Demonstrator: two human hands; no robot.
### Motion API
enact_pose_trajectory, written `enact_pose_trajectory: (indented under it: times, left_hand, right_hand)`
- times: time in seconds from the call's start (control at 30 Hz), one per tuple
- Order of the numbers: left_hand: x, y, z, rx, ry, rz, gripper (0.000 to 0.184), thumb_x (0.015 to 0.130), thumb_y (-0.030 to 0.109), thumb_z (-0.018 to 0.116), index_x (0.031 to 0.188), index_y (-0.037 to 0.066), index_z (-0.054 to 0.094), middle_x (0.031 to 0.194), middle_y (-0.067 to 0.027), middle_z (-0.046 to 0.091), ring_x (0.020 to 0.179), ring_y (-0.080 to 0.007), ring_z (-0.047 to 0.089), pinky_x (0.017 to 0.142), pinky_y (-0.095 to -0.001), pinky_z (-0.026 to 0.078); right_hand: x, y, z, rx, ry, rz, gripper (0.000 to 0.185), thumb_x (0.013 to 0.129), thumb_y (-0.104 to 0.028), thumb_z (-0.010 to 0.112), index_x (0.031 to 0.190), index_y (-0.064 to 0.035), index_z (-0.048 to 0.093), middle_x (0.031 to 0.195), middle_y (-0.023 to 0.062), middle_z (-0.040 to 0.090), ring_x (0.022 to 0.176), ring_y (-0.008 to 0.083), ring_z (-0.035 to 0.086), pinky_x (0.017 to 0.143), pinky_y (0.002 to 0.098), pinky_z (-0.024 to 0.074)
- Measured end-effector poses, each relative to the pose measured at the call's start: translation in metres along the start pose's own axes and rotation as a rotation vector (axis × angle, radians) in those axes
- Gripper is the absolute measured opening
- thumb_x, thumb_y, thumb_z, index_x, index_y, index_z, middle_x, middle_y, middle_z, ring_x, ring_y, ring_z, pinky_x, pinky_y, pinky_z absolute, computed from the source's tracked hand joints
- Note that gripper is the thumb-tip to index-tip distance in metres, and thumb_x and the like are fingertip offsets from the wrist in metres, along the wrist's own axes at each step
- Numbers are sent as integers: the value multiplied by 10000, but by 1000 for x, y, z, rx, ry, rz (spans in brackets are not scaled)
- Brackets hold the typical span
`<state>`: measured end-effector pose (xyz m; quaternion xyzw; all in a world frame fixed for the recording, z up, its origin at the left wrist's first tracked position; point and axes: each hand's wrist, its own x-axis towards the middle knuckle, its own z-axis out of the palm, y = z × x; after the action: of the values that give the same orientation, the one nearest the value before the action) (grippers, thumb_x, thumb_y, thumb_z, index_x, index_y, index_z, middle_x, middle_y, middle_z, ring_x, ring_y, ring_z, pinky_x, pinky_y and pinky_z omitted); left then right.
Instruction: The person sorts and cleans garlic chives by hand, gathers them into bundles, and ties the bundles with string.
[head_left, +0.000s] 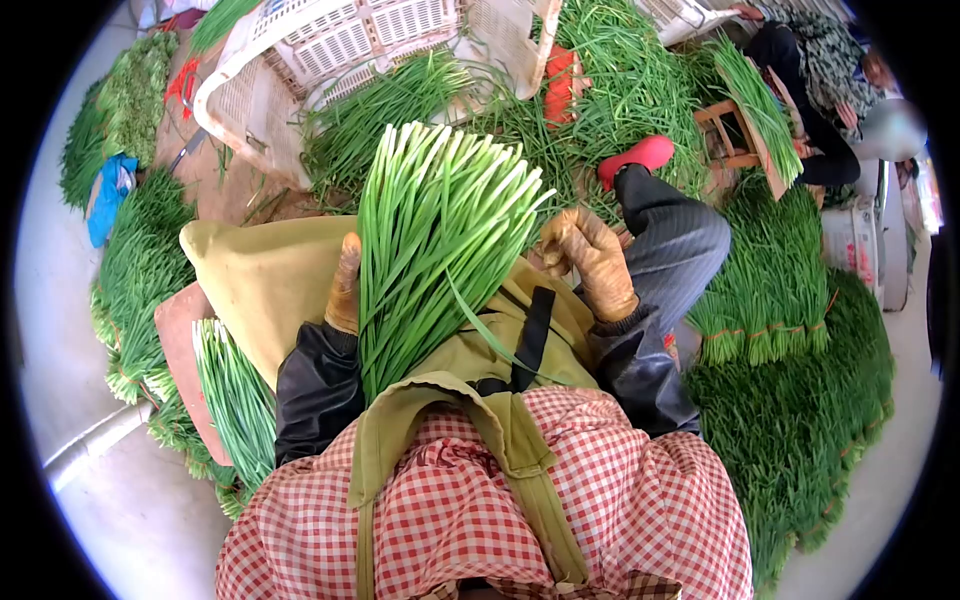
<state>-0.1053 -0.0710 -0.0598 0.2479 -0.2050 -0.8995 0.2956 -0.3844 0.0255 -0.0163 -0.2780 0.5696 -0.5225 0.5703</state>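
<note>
Your left hand (345, 285) lies against the green bunch (430, 240) over your apron (250, 265); your right hand (592, 262) curls beside it. I can't tell if either grips. Tied bunches (765, 320) sit at your right; loose stalks (400, 105) are left in the basket (345, 50).

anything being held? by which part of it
A bundle of green stalks, held by the left hand at its left side, about mid-length. Whether the right hand holds anything cannot be told.

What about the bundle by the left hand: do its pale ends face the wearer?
No, the bundle has its pale ends facing the crate.
</note>
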Motion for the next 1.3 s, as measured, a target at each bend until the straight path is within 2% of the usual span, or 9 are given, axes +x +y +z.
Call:
enact_pose_trajectory:
  times: [0.23,0.57,0.7,0.77,0.8,0.9,1.0,1.07,1.3]
  left_hand:
    - [0,-5,-8,15,-60,31,720,883,607,468,1345,56,433,1259,-120,550,1099,-244,562,954,-383,468]
    - [-2,6,-9,74,-41,-57,679,840,523,614,1317,63,465,1214,-86,567,1049,-206,566,925,-343,465]
    - [-7,12,9,136,0,-76,649,843,502,622,1303,68,478,1191,-75,574,1039,-189,567,927,-334,463]
    - [-7,10,0,160,-3,-92,670,843,506,621,1322,64,463,1219,-78,563,1054,-189,561,936,-333,457]
    - [-8,12,13,170,7,-96,672,846,509,616,1324,63,461,1229,-78,559,1060,-189,560,935,-330,458]
    - [-5,8,39,186,20,-136,667,867,521,584,1330,59,455,1255,-68,543,1076,-174,547,937,-309,448]
    - [-1,-3,53,239,-23,-435,607,918,504,513,1336,68,455,1259,-52,540,1094,-132,524,945,-287,432]
    - [3,-1,59,306,-44,-435,616,919,513,504,1341,69,450,1252,-42,543,1094,-129,520,951,-279,424]
    - [4,-11,41,390,-130,-369,688,916,554,473,1422,107,341,1305,-18,482,1120,-111,478,967,-263,397]
  right_hand:
    - [10,3,14,18,-42,44,126,939,-183,552,927,-58,564,690,-11,572,535,43,499,500,180,399]
    - [25,16,5,96,212,-25,111,945,-155,532,892,-68,575,640,-20,542,498,44,459,462,170,374]
    - [37,40,-15,149,48,-191,210,972,-237,495,1033,-49,566,858,23,579,780,108,569,707,261,491]
    - [23,28,2,637,-168,-161,501,945,-361,534,1315,-47,408,1188,95,521,1135,198,499,965,378,423]
    - [24,33,1,698,-282,-147,854,878,-488,589,1467,-67,136,1400,122,363,1308,258,348,1066,433,321]
    - [28,14,24,502,-115,-117,980,836,-524,624,1485,-71,46,1444,139,329,1310,274,348,1073,437,305]
    - [52,15,19,482,-233,-188,904,830,-370,685,1477,-59,136,1381,143,422,1225,254,457,1038,391,361]
    - [70,10,30,525,-321,-154,830,800,-260,731,1446,-44,257,1309,143,507,1147,245,536,996,382,422]
    - [86,4,49,636,-622,-105,753,802,-324,697,1400,-40,339,1378,161,422,1233,326,471,1000,451,434]
